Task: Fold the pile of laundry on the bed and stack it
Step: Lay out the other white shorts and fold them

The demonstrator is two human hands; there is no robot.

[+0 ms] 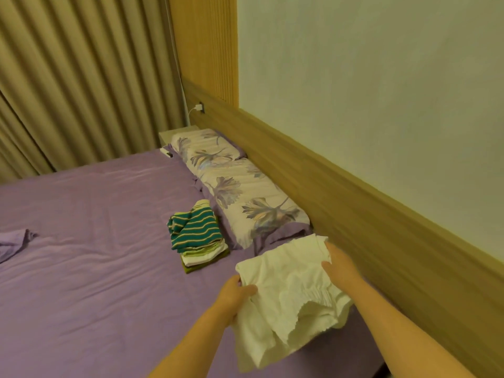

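A white garment point(286, 293) with a gathered waistband and scalloped hem hangs between my two hands above the purple bed point(95, 255). My left hand point(236, 293) grips its left edge, thumb on top. My right hand point(339, 264) holds its upper right edge, fingers partly hidden behind the cloth. To the left, beyond the garment, a stack of folded clothes point(197, 237) sits on the bed, topped by a teal and cream striped piece.
A long floral pillow point(237, 186) lies along the wooden headboard point(354, 203) on the right. A crumpled purple cloth point(13, 241) lies at the far left edge. Curtains hang behind the bed; a charger is plugged into the headboard point(200, 107).
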